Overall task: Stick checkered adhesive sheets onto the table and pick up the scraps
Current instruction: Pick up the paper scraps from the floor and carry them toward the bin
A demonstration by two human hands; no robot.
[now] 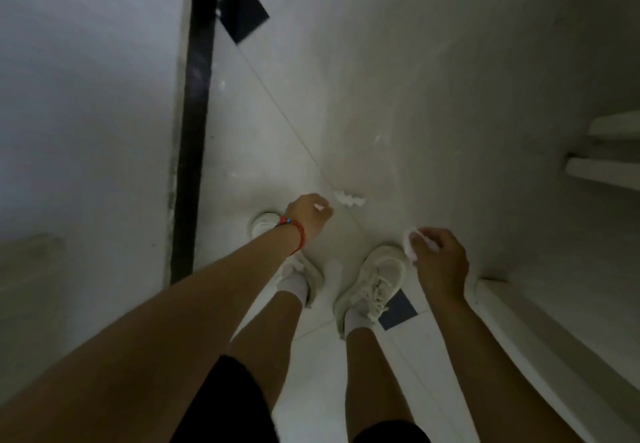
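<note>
I look straight down at a white tiled floor point(398, 103). A crumpled white paper scrap point(349, 198) lies on the floor just beyond my left hand point(308, 215). That hand, with a red bracelet on its wrist, is curled and pinches a small white scrap point(318, 207). My right hand point(438, 260) hangs above my right shoe and is closed on a wad of white scraps point(410, 243). No table or checkered sheet is in view.
My two white shoes point(375, 281) stand on the floor under my hands. A black strip point(194, 113) runs along a grey wall at the left. Dark square tiles point(242, 9) sit at the top and near my right foot. White furniture edges point(606, 169) stand at the right.
</note>
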